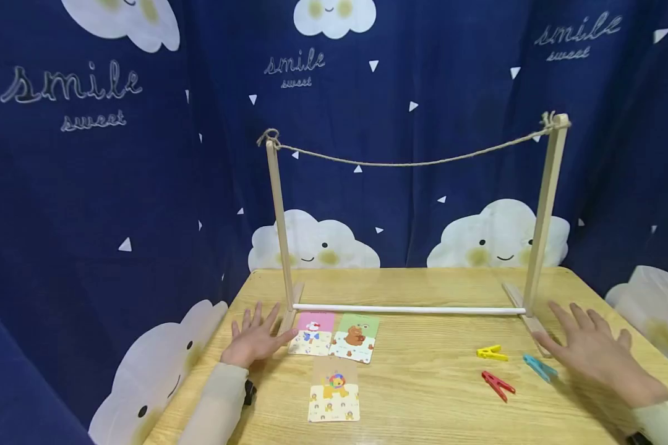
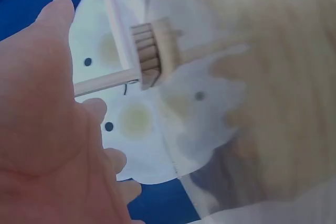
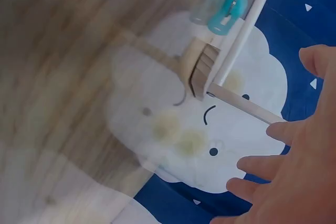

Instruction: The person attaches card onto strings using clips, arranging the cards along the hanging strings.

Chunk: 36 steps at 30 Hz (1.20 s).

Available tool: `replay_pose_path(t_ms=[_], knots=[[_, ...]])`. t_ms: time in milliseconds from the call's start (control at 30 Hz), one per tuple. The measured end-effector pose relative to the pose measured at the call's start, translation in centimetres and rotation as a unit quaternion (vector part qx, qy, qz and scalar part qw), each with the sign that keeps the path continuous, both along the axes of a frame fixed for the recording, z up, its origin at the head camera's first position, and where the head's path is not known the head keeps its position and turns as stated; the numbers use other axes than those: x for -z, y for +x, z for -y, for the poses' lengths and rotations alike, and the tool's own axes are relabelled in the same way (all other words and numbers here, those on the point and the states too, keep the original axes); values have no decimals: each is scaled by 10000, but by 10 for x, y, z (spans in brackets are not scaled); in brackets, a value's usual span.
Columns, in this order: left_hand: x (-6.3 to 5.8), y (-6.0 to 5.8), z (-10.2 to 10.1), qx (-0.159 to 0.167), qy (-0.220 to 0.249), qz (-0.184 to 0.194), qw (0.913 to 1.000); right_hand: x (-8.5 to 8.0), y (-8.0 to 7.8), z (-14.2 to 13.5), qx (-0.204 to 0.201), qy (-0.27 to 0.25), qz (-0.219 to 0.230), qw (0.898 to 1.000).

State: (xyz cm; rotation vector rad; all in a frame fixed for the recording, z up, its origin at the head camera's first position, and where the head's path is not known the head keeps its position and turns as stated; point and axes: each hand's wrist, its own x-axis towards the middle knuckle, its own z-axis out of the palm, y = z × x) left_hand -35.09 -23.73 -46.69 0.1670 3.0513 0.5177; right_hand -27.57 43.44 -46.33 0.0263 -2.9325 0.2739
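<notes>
My left hand (image 1: 255,339) is spread with its fingers straight, beside the left foot of a wooden frame and near a pink card (image 1: 316,320) with a white animal. A green card (image 1: 366,324) with a brown bear touches or overlaps that one, and a tan card (image 1: 334,408) with a lion lies nearer me. Over at the right, my right hand (image 1: 595,352) is also spread and holds nothing. Closest to it is a blue clothespin (image 1: 541,368), also in the right wrist view (image 3: 229,11). A yellow clothespin (image 1: 490,353) and a red clothespin (image 1: 496,384) lie left of it.
The frame has two upright posts, the left post (image 1: 280,216) and the right post (image 1: 545,216). A sagging twine (image 1: 401,164) joins their tops, and a white rod (image 1: 406,309) spans them low down. Behind the wooden table (image 1: 423,395) hangs a blue cloud-print curtain (image 1: 412,80).
</notes>
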Motion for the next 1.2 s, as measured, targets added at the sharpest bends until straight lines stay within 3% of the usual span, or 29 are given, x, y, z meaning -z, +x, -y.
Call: replay_pose_path(t_ms=[233, 467, 667, 867, 1200], knots=[[-8, 0, -13, 332, 375, -248, 9984, -5, -3, 0, -154, 18, -378, 9992], [-13, 5, -32, 870, 592, -447, 9934, 2, -1, 7, -844, -546, -831, 9915], [-11, 13, -48, 1490, 659, -424, 9857, 5, 9, 10, -1095, -889, -599, 9882], [-4, 16, -58, 1955, 903, -215, 9763, 2, 18, 12, -1073, -1137, 3, 9877], [3, 24, -62, 2202, 1190, 154, 9680, 9, 22, 9, -1068, -1449, 638, 9816]])
